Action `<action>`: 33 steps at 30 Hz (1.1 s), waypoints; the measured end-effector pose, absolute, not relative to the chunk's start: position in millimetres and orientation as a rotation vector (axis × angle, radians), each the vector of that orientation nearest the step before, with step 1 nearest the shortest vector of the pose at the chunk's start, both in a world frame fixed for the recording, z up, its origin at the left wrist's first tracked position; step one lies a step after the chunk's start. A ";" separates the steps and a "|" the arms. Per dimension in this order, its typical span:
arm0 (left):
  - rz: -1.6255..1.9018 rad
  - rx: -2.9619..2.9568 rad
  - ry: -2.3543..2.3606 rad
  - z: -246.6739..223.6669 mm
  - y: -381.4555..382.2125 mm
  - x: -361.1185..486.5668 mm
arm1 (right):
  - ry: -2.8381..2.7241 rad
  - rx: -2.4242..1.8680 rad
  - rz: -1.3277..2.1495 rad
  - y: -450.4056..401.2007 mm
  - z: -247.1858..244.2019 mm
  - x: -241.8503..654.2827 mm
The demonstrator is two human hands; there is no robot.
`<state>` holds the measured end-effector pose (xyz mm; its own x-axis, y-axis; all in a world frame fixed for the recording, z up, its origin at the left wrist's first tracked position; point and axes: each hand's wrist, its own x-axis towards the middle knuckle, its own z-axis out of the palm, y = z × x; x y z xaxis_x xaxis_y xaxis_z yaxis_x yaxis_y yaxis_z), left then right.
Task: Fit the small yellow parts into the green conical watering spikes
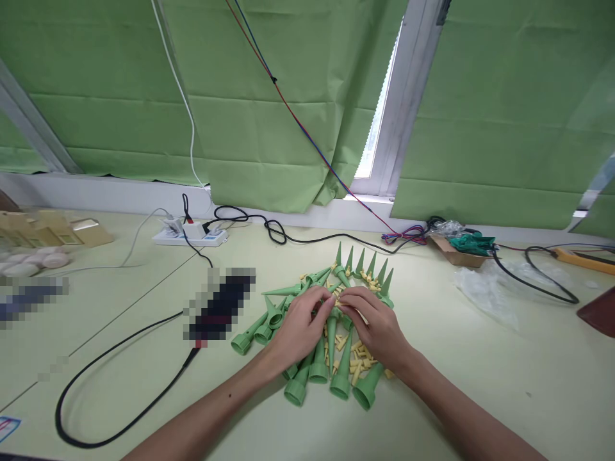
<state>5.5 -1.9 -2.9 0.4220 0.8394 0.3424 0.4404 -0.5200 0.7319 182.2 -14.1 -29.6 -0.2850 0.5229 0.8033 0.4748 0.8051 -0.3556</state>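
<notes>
My left hand [307,320] and my right hand [377,323] meet over a pile of plastic parts, thumbs and forefingers pinched close together. Whatever lies between the fingertips is too small to make out; yellow bits show right around them. Beneath and about the hands lie several green hollow spikes [341,378], each with a wide round socket and a pointed tip. Small yellow plastic fittings [358,365] are scattered among them. Beyond my right hand, a row of green spikes [373,264] stands point up, with more yellow fittings at their bases.
Left of the pile lies a blurred dark device [221,307] with a black cable. Farther back are a white power strip [189,237] and loose wires. To the right sit a small cardboard box [456,250] and clear plastic bags [485,294]. Yellow cartons [91,232] stand far left.
</notes>
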 end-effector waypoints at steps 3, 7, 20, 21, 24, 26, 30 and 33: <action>0.946 2.096 1.070 -3.3 -2.2 5.8 | -1.928 -0.748 0.048 -14.4 -29.6 182.1; 0.958 2.050 1.064 -4.3 -2.6 6.6 | -1.925 -0.780 0.041 -15.7 -28.9 182.0; 1.013 2.101 1.061 -4.0 -3.0 7.5 | -1.997 -0.972 0.123 -15.5 -29.9 184.8; 1.015 2.111 1.062 -4.5 -2.9 7.5 | -2.000 -0.968 0.116 -15.4 -30.6 184.9; 1.023 2.128 1.078 -6.2 -2.2 7.1 | -1.989 -0.958 0.092 -14.8 -32.1 184.9; 1.029 2.140 1.088 -7.1 -1.8 6.8 | -1.984 -0.955 0.080 -14.6 -32.5 184.7; 1.033 2.174 1.097 -7.5 -1.2 6.5 | -1.981 -0.950 0.075 -15.1 -32.9 184.0; 1.044 2.200 1.090 -7.2 -0.8 6.9 | -1.975 -0.937 0.072 -15.7 -33.1 183.9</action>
